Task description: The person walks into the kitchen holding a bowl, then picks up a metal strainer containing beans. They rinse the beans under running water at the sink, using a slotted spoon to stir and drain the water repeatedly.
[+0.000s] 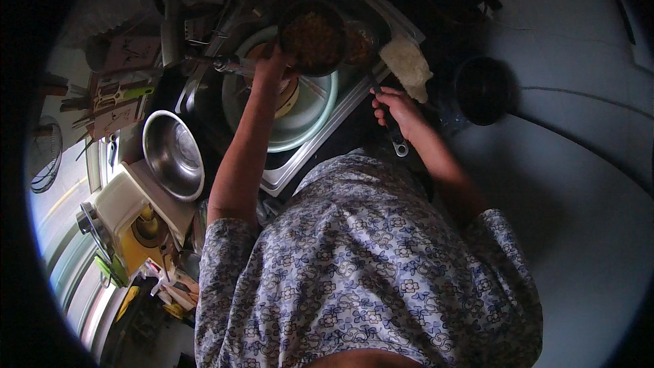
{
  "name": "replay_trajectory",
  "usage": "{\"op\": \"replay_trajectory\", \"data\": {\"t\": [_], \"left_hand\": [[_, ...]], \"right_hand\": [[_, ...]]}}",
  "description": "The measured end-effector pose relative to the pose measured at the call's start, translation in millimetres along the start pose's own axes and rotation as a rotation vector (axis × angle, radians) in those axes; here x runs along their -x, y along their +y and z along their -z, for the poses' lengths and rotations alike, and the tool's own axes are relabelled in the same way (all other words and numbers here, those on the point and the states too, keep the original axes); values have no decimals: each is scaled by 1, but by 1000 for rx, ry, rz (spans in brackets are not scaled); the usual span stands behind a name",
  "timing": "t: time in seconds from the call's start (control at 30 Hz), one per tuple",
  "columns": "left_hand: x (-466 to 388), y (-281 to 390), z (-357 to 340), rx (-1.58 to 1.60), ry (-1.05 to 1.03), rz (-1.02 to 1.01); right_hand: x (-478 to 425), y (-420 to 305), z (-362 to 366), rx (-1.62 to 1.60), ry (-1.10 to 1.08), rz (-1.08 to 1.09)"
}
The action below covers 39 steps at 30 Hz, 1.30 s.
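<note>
My left hand (275,64) grips the near left rim of a dark bowl (319,69) above the sink. Reddish-brown food (312,36) in small pieces fills this bowl; the dim light hides what it is. In my right hand (396,110) is the black handle of a kitchen utensil (393,130), with a metal hanging eye at its near end. Its far end reaches up to more of the same-looking food (359,46) right of the bowl, where a ladle-like head seems to hold it. Below the bowl, a pale green basin (306,138) sits in the sink with dishes inside.
The steel sink rim (306,156) runs close before me. A pale cloth (407,64) hangs over its right corner. To the left are a faucet (222,65), a steel bowl (173,156) and a knife holder (120,110). A dark round pot (483,92) stands at right.
</note>
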<state>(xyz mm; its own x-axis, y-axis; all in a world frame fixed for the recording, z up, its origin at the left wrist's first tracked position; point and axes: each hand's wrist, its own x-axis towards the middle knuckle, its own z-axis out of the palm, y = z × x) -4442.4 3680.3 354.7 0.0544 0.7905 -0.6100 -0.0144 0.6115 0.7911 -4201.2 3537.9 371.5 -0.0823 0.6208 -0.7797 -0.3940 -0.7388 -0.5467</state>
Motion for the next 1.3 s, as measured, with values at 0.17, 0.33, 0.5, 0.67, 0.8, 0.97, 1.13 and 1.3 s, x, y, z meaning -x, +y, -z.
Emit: {"op": "replay_trajectory", "data": {"t": [0.17, 0.33, 0.5, 0.67, 0.8, 0.97, 1.13, 1.3], "left_hand": [[1, 5, -3, -7, 18, 6], [-3, -3, -8, -16, 49, -78], [-2, 0, -12, -21, 45, -115], [-4, 1, -14, -29, 49, -133], [-9, 0, -13, -71, 70, -147], [-5, 2, -18, -168, 57, -220], [-8, -2, -17, -233, 92, -280], [-10, 0, -20, -424, 151, -322]], "right_hand": [[-1, 1, 2, 1, -1, -13], [-3, 3, 3, -20, -6, -9], [-6, 5, 5, -12, -14, 3], [-4, 3, 3, -16, -6, -7], [-3, 2, 2, -22, -1, -10], [-2, 2, 4, -27, 5, -14], [0, 0, 4, -29, -19, -3], [-1, 0, 4, -43, -14, -11]]}}
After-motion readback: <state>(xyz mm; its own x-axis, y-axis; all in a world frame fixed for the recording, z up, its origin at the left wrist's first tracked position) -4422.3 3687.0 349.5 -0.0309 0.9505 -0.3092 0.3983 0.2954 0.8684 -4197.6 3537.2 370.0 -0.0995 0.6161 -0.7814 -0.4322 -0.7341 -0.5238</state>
